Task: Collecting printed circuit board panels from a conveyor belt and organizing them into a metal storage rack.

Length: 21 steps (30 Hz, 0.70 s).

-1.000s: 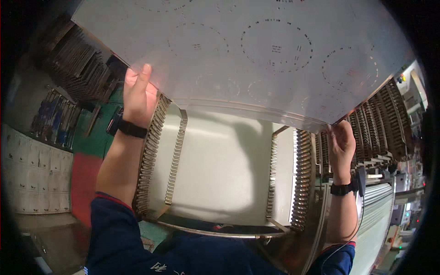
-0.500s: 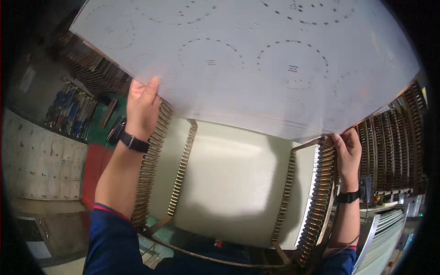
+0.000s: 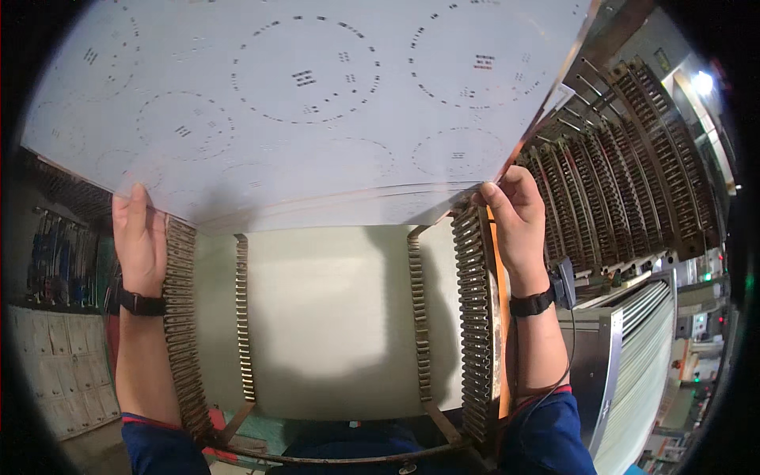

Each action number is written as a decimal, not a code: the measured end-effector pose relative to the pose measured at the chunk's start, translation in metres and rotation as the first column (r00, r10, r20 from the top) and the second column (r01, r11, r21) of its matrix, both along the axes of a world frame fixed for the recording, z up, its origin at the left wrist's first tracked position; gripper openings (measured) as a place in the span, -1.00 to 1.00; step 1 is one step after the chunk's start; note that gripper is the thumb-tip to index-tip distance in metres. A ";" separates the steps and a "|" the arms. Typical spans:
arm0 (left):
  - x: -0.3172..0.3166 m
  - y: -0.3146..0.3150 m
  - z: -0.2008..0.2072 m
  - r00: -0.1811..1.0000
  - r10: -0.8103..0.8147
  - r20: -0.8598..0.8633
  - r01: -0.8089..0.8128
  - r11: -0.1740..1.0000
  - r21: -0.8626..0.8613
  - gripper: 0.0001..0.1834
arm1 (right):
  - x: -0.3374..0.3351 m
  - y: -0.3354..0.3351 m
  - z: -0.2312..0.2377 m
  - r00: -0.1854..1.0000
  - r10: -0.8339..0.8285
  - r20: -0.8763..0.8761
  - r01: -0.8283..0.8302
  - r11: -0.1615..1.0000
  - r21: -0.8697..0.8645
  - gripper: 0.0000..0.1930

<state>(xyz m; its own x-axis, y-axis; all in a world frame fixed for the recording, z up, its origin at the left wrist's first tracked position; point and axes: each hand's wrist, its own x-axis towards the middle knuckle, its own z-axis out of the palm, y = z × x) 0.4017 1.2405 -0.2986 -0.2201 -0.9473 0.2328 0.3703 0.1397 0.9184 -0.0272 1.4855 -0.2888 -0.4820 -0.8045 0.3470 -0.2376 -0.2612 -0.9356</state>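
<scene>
A large thin white panel (image 3: 309,150), printed with rings of small dark dashes, fills the upper part of the head view. My left hand (image 3: 142,241) grips its left edge, thumb on the near face. At the opposite edge my right hand (image 3: 516,222) pinches the panel between thumb and fingers. The panel's lower edge is at the far end of a metal rack with a slotted left rail (image 3: 180,324) and a slotted right rail (image 3: 473,317). A pale cream panel (image 3: 324,309) shows between the rails; I cannot tell whether it sits in slots.
More slotted racks (image 3: 609,190) stand to the right. Beside them, a metal-framed holder carries a stack of pale sheets (image 3: 637,356). Pale cabinets (image 3: 63,360) line the left side. Inside the rack run two narrower notched bars, the left bar (image 3: 244,317) and the right bar (image 3: 419,317).
My view has turned, so the left hand and panel appear farther left. The panel looks more upright and level with the rack. Both hands still hold its edges.
</scene>
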 end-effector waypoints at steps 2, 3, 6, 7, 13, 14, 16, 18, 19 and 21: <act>-0.003 0.000 0.001 0.997 0.035 -0.073 -0.032 0.999 0.032 -0.64 | 0.001 0.000 0.000 1.000 -0.002 -0.003 0.002 1.000 -0.012 -0.88; -0.004 -0.001 0.002 0.998 0.015 -0.055 -0.015 1.000 -0.010 -0.64 | 0.001 0.000 0.001 1.000 0.011 0.000 -0.011 0.999 -0.043 -0.87; -0.009 0.000 0.006 0.998 0.014 -0.057 -0.017 0.999 -0.039 -0.62 | 0.002 -0.002 0.003 0.999 -0.024 0.021 0.026 0.997 -0.078 -0.86; -0.011 0.001 0.007 0.997 0.014 -0.072 -0.016 0.999 -0.033 -0.62 | 0.001 -0.002 0.003 0.999 -0.044 0.031 0.047 0.993 -0.108 -0.85; -0.017 0.002 0.010 0.998 0.014 -0.059 -0.015 1.000 -0.023 -0.58 | 0.000 -0.003 0.000 0.997 -0.070 0.044 0.074 0.991 -0.108 -0.85; -0.017 0.002 0.010 0.997 0.039 -0.067 -0.038 0.999 0.012 -0.56 | 0.000 -0.003 0.000 0.997 -0.061 0.046 0.065 0.993 -0.103 -0.86; -0.018 0.002 0.010 0.999 0.014 -0.036 -0.015 0.999 -0.030 -0.57 | -0.003 -0.003 0.001 0.998 -0.059 0.038 0.061 0.997 -0.043 -0.86; -0.020 0.001 0.010 1.000 0.021 -0.018 -0.021 0.999 -0.038 -0.58 | -0.005 -0.002 0.002 0.997 -0.056 0.048 0.057 0.998 -0.008 -0.86; -0.021 0.002 0.011 1.000 0.024 -0.017 -0.025 0.999 -0.043 -0.57 | -0.006 -0.001 0.002 0.998 -0.065 0.026 0.065 0.998 0.005 -0.86; -0.024 0.003 0.013 0.999 0.031 -0.020 -0.032 0.998 -0.046 -0.57 | -0.007 -0.002 0.002 0.998 -0.064 0.027 0.065 0.997 -0.039 -0.86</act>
<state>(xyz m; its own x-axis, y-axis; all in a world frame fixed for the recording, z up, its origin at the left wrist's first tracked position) 0.3776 1.2431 -0.2851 -0.1858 -0.9416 0.2808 0.3829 0.1938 0.9032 -0.0340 1.4836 -0.2872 -0.5419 -0.7572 0.3648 -0.2316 -0.2827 -0.9308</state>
